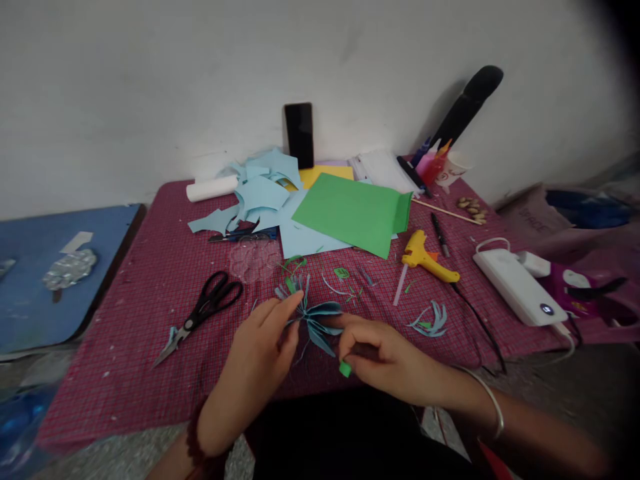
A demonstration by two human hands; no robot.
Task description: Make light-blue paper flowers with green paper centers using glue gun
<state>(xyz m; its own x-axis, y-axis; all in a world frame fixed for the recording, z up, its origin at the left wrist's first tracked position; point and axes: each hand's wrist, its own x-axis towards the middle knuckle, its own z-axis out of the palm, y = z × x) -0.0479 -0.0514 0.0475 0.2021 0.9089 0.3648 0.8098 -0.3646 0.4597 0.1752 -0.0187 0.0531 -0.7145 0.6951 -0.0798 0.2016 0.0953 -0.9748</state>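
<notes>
My left hand (260,343) is closed on a blue paper flower (323,309) with folded petals and a thin fringe, just above the table's front part. To its right, my right hand (383,353) pinches a small green paper piece (345,369) between thumb and fingers. The right index finger reaches toward the petals; whether it presses on them I cannot tell. Left of my hands lie black-handled scissors (203,310), blades apart. Green paper scraps (341,273) and blue fringed strips (434,320) are scattered around the flower.
A yellow glue gun (423,258) with its cord and a white power bank (520,287) lie on the right. Green paper (355,210) and light blue offcuts (263,197) cover the back. A phone (299,135) leans on the wall. Marker (440,235) and wooden stick (445,211) lie back right.
</notes>
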